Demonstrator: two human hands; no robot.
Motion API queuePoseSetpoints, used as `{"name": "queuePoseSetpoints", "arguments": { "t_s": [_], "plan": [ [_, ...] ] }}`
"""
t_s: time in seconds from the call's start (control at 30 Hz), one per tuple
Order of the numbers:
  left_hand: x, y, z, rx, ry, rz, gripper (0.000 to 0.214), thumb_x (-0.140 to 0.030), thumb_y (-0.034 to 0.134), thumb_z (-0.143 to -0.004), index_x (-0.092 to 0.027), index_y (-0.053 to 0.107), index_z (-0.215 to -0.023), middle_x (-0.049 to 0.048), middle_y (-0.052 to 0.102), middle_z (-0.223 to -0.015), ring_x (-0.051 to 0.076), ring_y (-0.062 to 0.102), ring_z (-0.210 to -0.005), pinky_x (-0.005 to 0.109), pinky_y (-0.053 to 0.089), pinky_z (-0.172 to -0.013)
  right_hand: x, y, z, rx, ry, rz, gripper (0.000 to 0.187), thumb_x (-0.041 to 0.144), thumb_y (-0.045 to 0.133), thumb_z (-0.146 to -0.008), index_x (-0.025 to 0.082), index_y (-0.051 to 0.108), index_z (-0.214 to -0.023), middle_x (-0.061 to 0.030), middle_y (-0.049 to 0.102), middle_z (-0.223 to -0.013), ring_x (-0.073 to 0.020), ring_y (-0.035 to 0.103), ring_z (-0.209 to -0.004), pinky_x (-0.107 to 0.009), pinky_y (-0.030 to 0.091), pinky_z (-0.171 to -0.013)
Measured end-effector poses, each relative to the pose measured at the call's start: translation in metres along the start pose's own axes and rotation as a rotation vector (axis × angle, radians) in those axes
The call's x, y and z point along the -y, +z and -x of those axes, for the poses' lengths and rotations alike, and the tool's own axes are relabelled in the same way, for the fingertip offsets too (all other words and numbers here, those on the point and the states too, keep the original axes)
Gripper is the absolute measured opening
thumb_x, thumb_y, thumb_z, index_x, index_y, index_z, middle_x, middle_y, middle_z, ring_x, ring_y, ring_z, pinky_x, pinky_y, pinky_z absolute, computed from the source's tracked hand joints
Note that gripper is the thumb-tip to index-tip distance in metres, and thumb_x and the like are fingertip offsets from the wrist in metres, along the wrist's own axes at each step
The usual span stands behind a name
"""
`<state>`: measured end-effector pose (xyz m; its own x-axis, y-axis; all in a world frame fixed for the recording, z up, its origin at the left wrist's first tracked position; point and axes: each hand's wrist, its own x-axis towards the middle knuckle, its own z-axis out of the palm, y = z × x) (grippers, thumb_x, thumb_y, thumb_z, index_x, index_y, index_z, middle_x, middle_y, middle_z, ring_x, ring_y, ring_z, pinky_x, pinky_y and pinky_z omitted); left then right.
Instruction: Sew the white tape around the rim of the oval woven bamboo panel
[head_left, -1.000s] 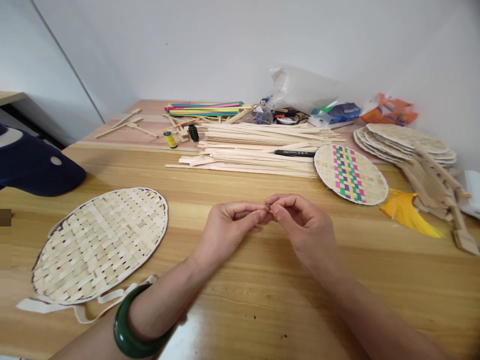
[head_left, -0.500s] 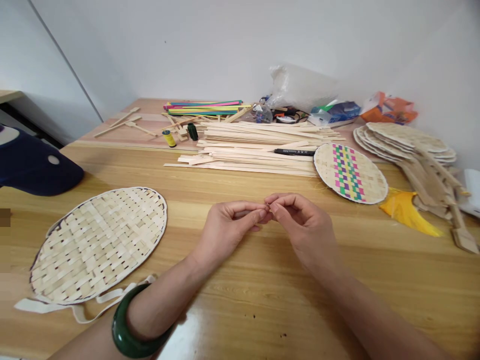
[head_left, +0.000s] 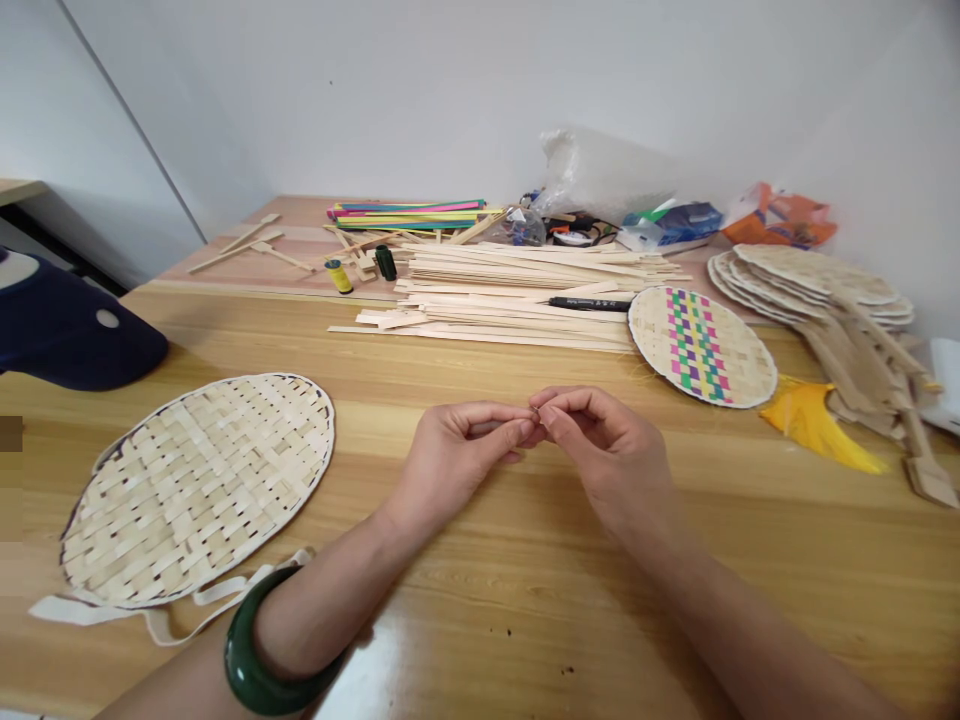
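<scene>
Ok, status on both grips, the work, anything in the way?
Left grip, right grip: meeting at the tips, apparently pinching a tiny item, too small to identify. Woven oval panel lies to the left, untouched. Nothing seen blocking either grip.

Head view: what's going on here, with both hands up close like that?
A person's left hand and right hand meet at the fingertips over a wooden table, pinching a tiny item too small to identify. A woven panel lies to the left, with a pale ribbon along its near edge. Beyond the hands lie pale strips and, farther right, a colour-patterned fan.
</scene>
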<state>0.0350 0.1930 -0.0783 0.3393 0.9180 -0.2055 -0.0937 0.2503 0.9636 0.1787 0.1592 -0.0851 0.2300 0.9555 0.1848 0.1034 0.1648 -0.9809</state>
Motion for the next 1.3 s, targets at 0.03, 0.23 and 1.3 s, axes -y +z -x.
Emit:
{"name": "queuePoseSetpoints", "arguments": {
  "t_s": [0.03, 0.23, 1.3],
  "plan": [
    [0.0002, 0.0, -0.0001, 0.001, 0.001, 0.008, 0.013, -0.025, 0.079, -0.072, -0.016, 0.079, -0.081, 0.0036, 0.079, -0.079, 0.017, 0.074, -0.079, 0.017, 0.056, -0.067, 0.0001, 0.0001, 0.0003, -0.003, 0.002, -0.01, 0.008, 0.02, 0.064, -0.083, 0.018, 0.065, -0.075, -0.0011, 0.069, -0.089, -0.009, 0.064, -0.077, -0.018, 0.054, -0.07],
    [0.0013, 0.0, -0.0018, -0.002, 0.01, 0.04, 0.014, -0.025, 0.08, -0.071, -0.016, 0.079, -0.082, 0.0031, 0.079, -0.078, 0.017, 0.075, -0.078, 0.018, 0.056, -0.066, 0.0019, 0.0002, 0.0005, -0.008, 0.02, -0.053, 0.01, 0.021, 0.064, -0.083, 0.018, 0.064, -0.074, -0.0021, 0.068, -0.089, -0.0111, 0.065, -0.076, -0.023, 0.056, -0.071],
    [0.0008, 0.0007, -0.0012, 0.0, -0.011, 0.037, 0.016, -0.027, 0.081, -0.068, -0.016, 0.079, -0.08, 0.0039, 0.079, -0.08, 0.021, 0.075, -0.083, 0.025, 0.057, -0.075, 0.0022, 0.0003, 0.0001, -0.01, 0.035, 0.018, 0.013, 0.027, 0.065, -0.082, 0.019, 0.063, -0.072, -0.004, 0.069, -0.091, -0.0146, 0.064, -0.078, -0.028, 0.054, -0.072]
  ]
}}
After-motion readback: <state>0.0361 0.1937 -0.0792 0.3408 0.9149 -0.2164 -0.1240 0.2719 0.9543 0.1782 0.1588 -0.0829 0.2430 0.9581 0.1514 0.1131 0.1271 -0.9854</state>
